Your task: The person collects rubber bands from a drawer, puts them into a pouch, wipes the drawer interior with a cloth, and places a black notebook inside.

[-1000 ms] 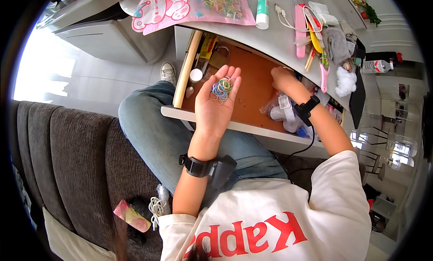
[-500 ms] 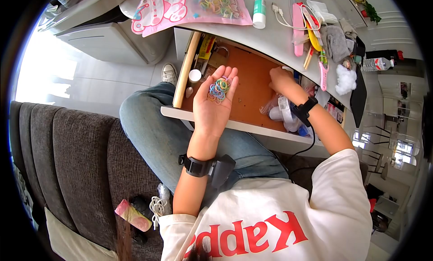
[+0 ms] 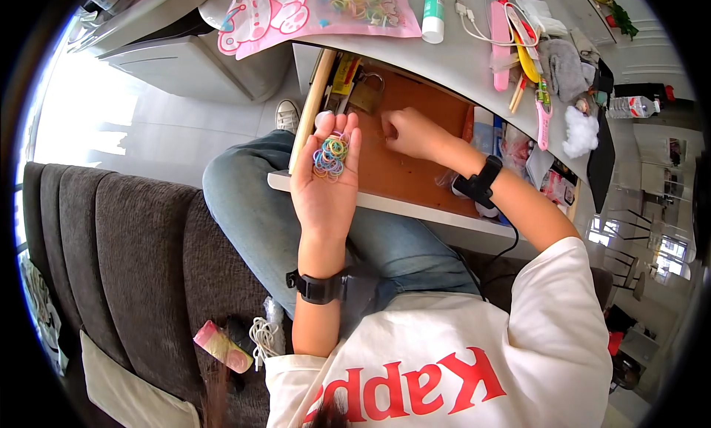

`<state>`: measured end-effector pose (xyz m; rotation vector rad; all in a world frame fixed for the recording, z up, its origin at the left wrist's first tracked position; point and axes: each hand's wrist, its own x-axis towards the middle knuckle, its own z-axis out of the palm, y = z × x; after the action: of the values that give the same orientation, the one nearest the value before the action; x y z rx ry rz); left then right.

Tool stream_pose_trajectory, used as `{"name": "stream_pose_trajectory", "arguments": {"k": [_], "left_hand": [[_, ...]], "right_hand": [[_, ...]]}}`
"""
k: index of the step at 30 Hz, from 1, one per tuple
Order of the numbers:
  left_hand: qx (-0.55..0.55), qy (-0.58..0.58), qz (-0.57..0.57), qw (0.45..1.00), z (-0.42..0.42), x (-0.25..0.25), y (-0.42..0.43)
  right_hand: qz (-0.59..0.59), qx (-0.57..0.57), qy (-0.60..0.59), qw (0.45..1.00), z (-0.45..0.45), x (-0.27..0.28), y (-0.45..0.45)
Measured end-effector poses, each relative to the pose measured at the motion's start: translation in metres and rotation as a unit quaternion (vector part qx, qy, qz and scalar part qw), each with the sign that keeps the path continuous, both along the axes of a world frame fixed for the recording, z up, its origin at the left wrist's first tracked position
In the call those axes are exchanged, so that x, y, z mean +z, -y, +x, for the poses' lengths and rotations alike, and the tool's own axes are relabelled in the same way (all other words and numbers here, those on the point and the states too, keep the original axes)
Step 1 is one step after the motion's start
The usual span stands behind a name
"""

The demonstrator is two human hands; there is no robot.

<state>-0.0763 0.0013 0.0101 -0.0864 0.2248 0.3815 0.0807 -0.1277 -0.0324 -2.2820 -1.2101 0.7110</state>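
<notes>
Small coloured rubber bands (image 3: 330, 156) lie in a pile on the upturned palm of my left hand (image 3: 324, 198), its fingers cupped around them at the front left of the drawer. Over the middle of the open drawer (image 3: 404, 184) is my right hand (image 3: 418, 134), fingers curled together. What its fingertips hold, if anything, is hidden. A brass padlock (image 3: 365, 96) rests in the drawer's back left part, just beyond my two hands. A white round cap (image 3: 323, 119) is partly covered by my left fingers.
On the tabletop are a pink bag (image 3: 296, 28) of more bands, a glue stick (image 3: 433, 15), a white cable (image 3: 474, 29), a pink-handled tool (image 3: 544, 117) and white fluff (image 3: 580, 132). Wrapped items (image 3: 515, 143) fill the drawer's right side. Below is a dark sofa (image 3: 141, 265).
My right hand has moved left across the drawer, away from the items on its right side. My left hand, still carrying the rubber bands, has shifted slightly left and toward me.
</notes>
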Motion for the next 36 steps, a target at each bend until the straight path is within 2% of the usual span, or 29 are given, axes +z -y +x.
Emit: {"name": "stream_pose_trajectory", "arguments": {"k": [4, 7, 10, 16, 22, 25, 31, 36], "left_hand": [[0.011, 0.006, 0.017, 1.0, 0.002, -0.002, 0.003], [0.01, -0.011, 0.025, 1.0, 0.002, -0.001, 0.001], [0.004, 0.022, 0.01, 1.0, 0.0, -0.002, 0.001], [0.01, 0.012, 0.031, 0.999, 0.001, -0.003, 0.002], [0.009, 0.02, 0.032, 0.999, 0.001, -0.004, 0.002], [0.009, 0.027, 0.032, 0.999, 0.001, -0.005, 0.003], [0.008, 0.024, 0.031, 0.999, 0.001, -0.005, 0.003], [0.007, 0.048, 0.005, 0.999, 0.0, -0.006, 0.002]], "right_hand": [[0.002, -0.02, -0.019, 1.0, -0.006, 0.002, -0.001], [0.009, -0.004, 0.026, 1.0, -0.007, -0.003, -0.003], [0.047, 0.006, 0.025, 0.999, -0.006, -0.008, -0.001], [0.014, 0.041, 0.108, 0.993, -0.011, -0.007, 0.0], [-0.081, 0.057, 0.085, 0.991, -0.014, -0.003, -0.002], [-0.083, 0.065, 0.083, 0.991, -0.013, -0.003, -0.002], [0.013, 0.077, 0.141, 0.987, -0.01, -0.016, -0.009], [0.017, 0.045, 0.09, 0.995, -0.009, -0.011, -0.015]]}}
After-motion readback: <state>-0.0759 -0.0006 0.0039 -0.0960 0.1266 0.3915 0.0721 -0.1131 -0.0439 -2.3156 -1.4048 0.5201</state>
